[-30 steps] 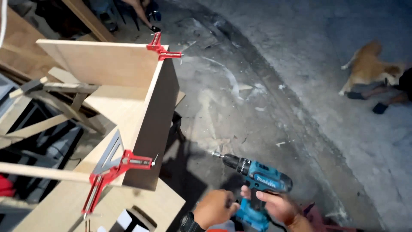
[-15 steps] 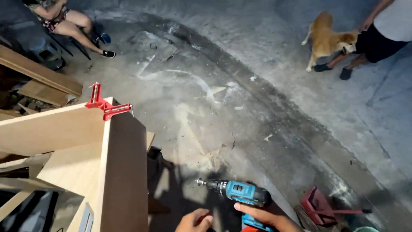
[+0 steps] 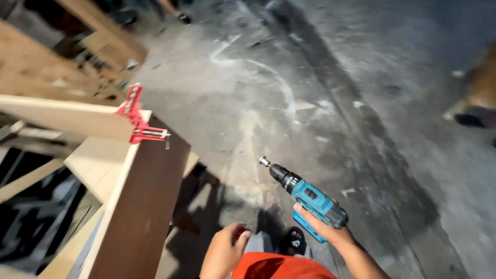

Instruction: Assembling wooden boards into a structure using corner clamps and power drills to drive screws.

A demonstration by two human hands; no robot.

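Note:
My right hand [image 3: 324,230] grips a blue and black cordless drill [image 3: 305,196], its chuck pointing up and to the left over the concrete floor. My left hand [image 3: 225,251] is low in the view with the fingers curled around something small and red that I cannot make out. To the left stands a wooden box frame [image 3: 138,206] with a dark brown side panel. A red corner clamp [image 3: 136,120] holds its top corner. Both hands are clear of the frame, to its right.
Wooden planks and offcuts [image 3: 77,57] lie at the upper left. A sandalled foot [image 3: 294,240] shows below the drill. A blurred tan animal [image 3: 478,90] is at the right edge. Grey dusty concrete [image 3: 310,93] fills the middle.
The view has swung left and down. The drill has risen higher in the frame and my left hand has come further into view. The dog has slid to the right edge.

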